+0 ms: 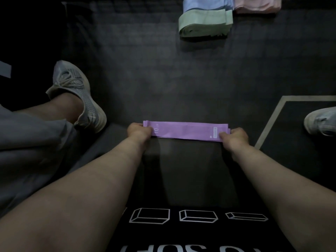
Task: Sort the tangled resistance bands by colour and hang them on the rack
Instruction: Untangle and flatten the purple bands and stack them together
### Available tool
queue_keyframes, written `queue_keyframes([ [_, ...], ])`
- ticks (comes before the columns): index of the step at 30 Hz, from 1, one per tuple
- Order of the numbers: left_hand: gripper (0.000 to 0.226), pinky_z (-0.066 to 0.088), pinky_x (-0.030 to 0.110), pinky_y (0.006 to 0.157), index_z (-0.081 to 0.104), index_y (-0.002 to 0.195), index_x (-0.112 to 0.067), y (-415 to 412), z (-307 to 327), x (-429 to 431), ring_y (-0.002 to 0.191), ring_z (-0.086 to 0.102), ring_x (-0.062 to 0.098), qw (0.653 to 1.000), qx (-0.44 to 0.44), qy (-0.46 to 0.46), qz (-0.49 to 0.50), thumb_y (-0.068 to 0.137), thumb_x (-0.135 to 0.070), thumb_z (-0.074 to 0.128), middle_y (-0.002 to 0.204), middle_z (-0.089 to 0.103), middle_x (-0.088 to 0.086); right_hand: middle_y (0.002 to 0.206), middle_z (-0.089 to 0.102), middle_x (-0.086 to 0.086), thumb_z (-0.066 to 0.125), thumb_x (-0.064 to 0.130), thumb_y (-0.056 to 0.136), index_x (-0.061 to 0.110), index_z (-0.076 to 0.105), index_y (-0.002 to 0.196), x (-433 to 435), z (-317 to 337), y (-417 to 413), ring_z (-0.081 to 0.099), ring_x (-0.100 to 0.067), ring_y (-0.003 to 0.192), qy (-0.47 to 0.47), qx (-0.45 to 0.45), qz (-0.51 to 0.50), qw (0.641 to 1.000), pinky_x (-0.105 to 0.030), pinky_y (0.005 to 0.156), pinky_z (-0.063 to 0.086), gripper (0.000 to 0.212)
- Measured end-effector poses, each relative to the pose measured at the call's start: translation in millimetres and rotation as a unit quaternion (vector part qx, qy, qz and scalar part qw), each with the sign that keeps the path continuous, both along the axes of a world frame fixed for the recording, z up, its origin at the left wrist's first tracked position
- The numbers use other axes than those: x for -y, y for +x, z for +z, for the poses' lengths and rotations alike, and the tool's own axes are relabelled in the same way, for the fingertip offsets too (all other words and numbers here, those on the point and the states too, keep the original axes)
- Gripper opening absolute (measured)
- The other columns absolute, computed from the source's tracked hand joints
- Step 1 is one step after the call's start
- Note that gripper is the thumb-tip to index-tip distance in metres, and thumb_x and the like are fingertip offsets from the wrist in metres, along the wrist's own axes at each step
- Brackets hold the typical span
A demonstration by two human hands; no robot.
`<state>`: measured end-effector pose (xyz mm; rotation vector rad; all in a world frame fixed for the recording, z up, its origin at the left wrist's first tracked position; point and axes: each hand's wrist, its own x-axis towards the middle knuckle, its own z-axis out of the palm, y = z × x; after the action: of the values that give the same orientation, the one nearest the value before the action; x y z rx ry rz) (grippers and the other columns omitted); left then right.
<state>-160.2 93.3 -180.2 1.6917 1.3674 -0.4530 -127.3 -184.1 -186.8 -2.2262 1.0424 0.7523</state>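
A stack of flat purple resistance bands, the top one marked "10 LB", is held level just above the dark floor. My left hand grips its left end and my right hand grips its right end. Farther away on the floor lie sorted piles: green bands, blue bands behind them, and pink bands at the top right. No rack is in view.
My left shoe and bent leg sit at the left, my right shoe at the right edge. A pale line marks the dark floor mat. A black box with white printed shapes lies below my arms.
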Motion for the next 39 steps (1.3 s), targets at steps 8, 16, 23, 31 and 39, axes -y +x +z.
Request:
queue_keyframes([
  [8, 0.019, 0.057, 0.041, 0.094, 0.069, 0.101, -0.008, -2, 7, -4, 0.097, 0.069, 0.029, 1.000, -0.001, -0.001, 0.007, 0.084, -0.011, 0.075, 0.105, 0.071, 0.015, 0.095, 0.064, -0.005, 0.067, 0.015, 0.090, 0.014, 0.063, 0.104, 2, 19, -2, 0.063, -0.023, 0.089, 0.102, 0.045, -0.037, 0.993, -0.037, 0.082, 0.053, 0.014],
  [16, 0.010, 0.062, 0.040, 0.079, 0.068, 0.094, -0.008, 7, 50, -4, 0.077, 0.068, 0.025, 0.998, 0.056, -0.036, -0.019, 0.086, -0.008, 0.073, 0.088, 0.070, 0.013, 0.075, 0.064, -0.015, 0.062, 0.008, 0.088, 0.003, 0.068, 0.084, -9, 56, 20, 0.056, -0.022, 0.058, 0.166, 0.056, -0.041, 0.984, -0.030, 0.056, 0.049, 0.008],
  [23, 0.010, 0.056, 0.033, 0.062, 0.064, 0.086, -0.013, 29, 122, 19, 0.067, 0.064, 0.025, 0.985, 0.151, -0.052, -0.057, 0.083, -0.007, 0.072, 0.086, 0.071, 0.015, 0.108, 0.062, -0.010, 0.075, 0.010, 0.077, 0.013, 0.053, 0.112, -39, 116, 28, 0.067, -0.029, 0.093, 0.160, 0.176, 0.020, 0.971, -0.046, 0.081, 0.060, 0.041],
  [31, 0.018, 0.050, 0.024, 0.055, 0.063, 0.099, -0.009, 34, 213, 54, 0.061, 0.057, 0.017, 0.963, 0.218, -0.122, -0.105, 0.086, -0.009, 0.076, 0.080, 0.065, 0.009, 0.091, 0.069, -0.006, 0.077, 0.019, 0.082, 0.018, 0.054, 0.100, -70, 198, 17, 0.071, -0.022, 0.083, 0.223, 0.264, 0.148, 0.927, -0.048, 0.078, 0.061, 0.028],
  [39, 0.011, 0.046, 0.020, 0.054, 0.070, 0.094, -0.006, 4, 266, 66, 0.048, 0.058, 0.008, 0.943, 0.253, -0.204, -0.080, 0.087, -0.013, 0.076, 0.065, 0.066, 0.004, 0.093, 0.071, -0.017, 0.076, 0.020, 0.089, 0.011, 0.057, 0.095, -75, 256, -7, 0.072, -0.025, 0.080, 0.298, 0.305, 0.132, 0.895, -0.034, 0.061, 0.059, 0.022],
])
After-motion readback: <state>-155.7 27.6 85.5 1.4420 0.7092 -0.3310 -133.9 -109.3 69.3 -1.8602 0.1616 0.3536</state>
